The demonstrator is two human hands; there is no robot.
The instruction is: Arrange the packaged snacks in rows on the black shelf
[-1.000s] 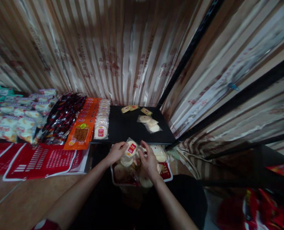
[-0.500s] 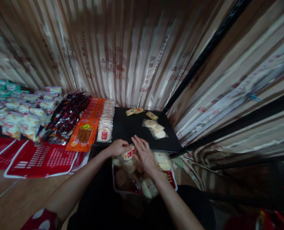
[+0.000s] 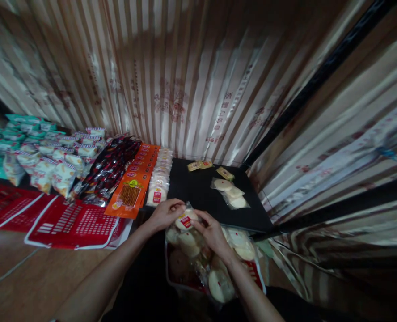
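Note:
Between my two hands is a clear packet of round white crackers [image 3: 186,220] with a red and yellow label. My left hand [image 3: 168,213] pinches its upper left edge, and my right hand [image 3: 212,230] grips its right side with thumb and fingers. Just below, a red basket with a white rim [image 3: 168,273] holds several more cracker packets [image 3: 220,284]. On the black shelf [image 3: 198,192] past my hands stands a row of the same packets [image 3: 161,174], one behind another. Loose cracker packets [image 3: 230,193] lie flat at the shelf's right.
Small yellow packets [image 3: 200,165] lie at the shelf's back. To the left are orange snack bags [image 3: 131,183], dark shiny packets [image 3: 109,167], white bags [image 3: 62,176] and green bags [image 3: 27,127]. Red baskets [image 3: 74,223] stand below. A black post [image 3: 295,103] slants up at the right.
The view has shifted left, so the shelf appears further right. My right hand's fingers, stretched out before, now curl onto the packet's edge. The packet's label faces me more fully.

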